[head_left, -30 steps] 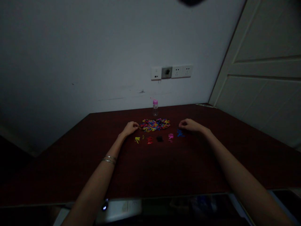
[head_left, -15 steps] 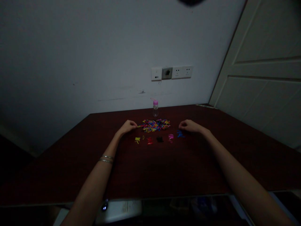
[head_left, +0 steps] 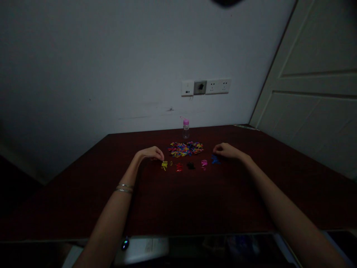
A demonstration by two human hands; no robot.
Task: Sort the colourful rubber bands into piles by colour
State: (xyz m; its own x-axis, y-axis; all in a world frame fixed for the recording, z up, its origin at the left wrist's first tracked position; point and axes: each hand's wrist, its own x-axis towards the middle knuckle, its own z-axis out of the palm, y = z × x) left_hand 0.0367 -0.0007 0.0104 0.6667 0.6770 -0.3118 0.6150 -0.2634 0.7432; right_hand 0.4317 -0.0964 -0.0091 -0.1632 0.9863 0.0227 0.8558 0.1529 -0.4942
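My left hand (head_left: 153, 152) is closed in a pinch at the small yellow pile (head_left: 164, 166), with a yellow rubber band at its fingertips. Beside that pile lies a single yellow band (head_left: 171, 163). My right hand (head_left: 224, 149) rests with fingers pinched together just above the blue rubber bands (head_left: 215, 159); whatever is between those fingertips is too small to see. Red bands (head_left: 179, 167), black bands (head_left: 190, 165) and pink bands (head_left: 204, 163) form separate little groups between the hands. Behind them spreads a larger mixed heap of coloured bands (head_left: 185, 149).
A clear bottle with a pink lid (head_left: 186, 128) stands behind the heap, near the wall. Sockets and a switch (head_left: 205, 87) are on the wall above the dark red table (head_left: 195, 201). Below the front edge, a white object (head_left: 147, 249) shows in a shadowy space.
My left hand has moved from the left edge of the mixed heap toward me, bringing a yellow band down to the yellow pile. My right hand has stayed by the blue bands.
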